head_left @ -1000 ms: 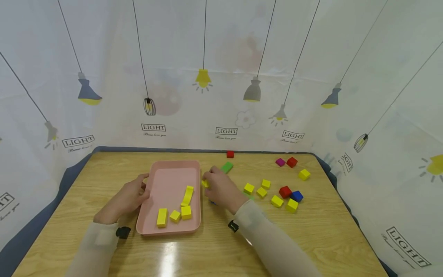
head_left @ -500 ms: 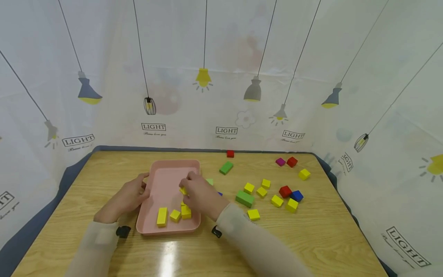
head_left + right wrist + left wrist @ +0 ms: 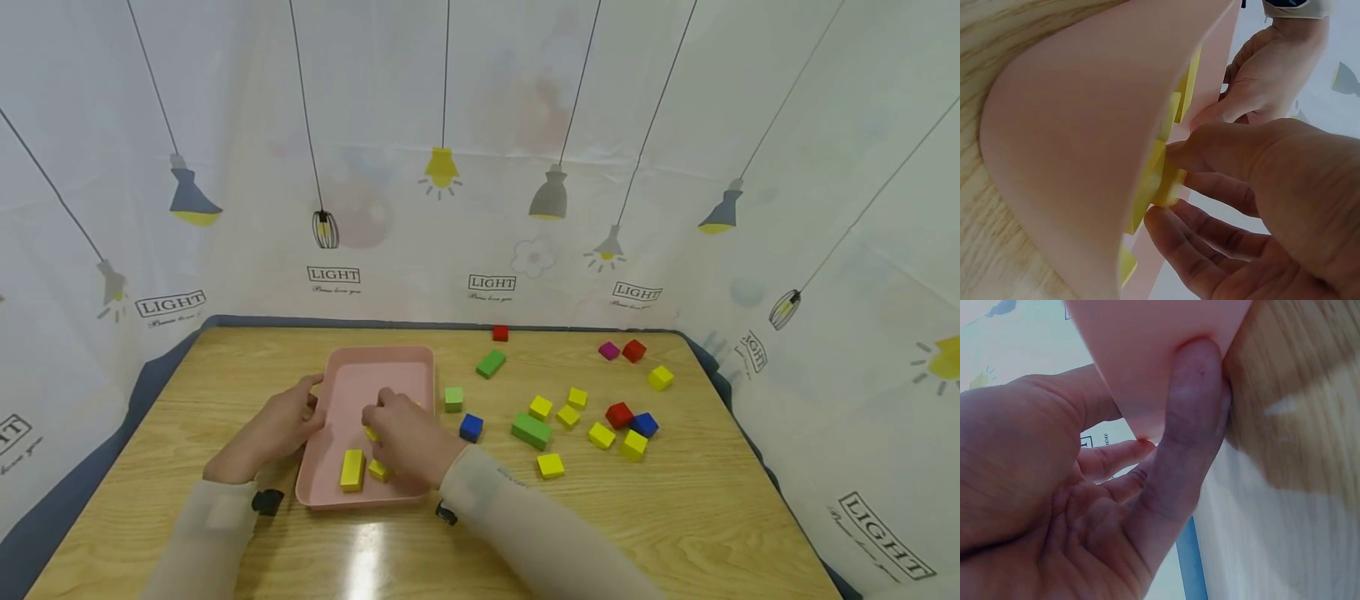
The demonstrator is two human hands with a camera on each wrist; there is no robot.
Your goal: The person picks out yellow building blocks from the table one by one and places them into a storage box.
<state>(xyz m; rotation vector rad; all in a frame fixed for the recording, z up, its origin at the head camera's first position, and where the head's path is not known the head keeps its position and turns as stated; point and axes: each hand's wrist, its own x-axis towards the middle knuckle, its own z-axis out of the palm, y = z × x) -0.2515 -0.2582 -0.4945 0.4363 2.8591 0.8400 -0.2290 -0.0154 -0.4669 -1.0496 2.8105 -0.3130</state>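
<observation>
A pink tray (image 3: 380,357) lies on the left part of the wooden table. My left hand (image 3: 272,429) grips its left side, with fingers against the pink wall in the left wrist view. My right hand (image 3: 412,433) is inside the tray and pinches a yellow block (image 3: 1170,184) between thumb and fingers, low among the other blocks there. Nearer the front of the tray lie a long yellow block (image 3: 352,471) and a small yellow cube (image 3: 378,471). The right hand covers most of the remaining yellow blocks in the head view.
Right of the tray stand a light green cube (image 3: 453,399) and a blue cube (image 3: 471,427). Green blocks (image 3: 532,430), several yellow cubes (image 3: 551,466), red cubes (image 3: 619,415), another blue cube (image 3: 644,425) and a magenta cube (image 3: 609,351) spread farther right. A printed curtain surrounds the table.
My right hand has carried a yellow block leftward from beside the tray to inside it, uncovering the light green and blue cubes. The left hand and the tray stay put.
</observation>
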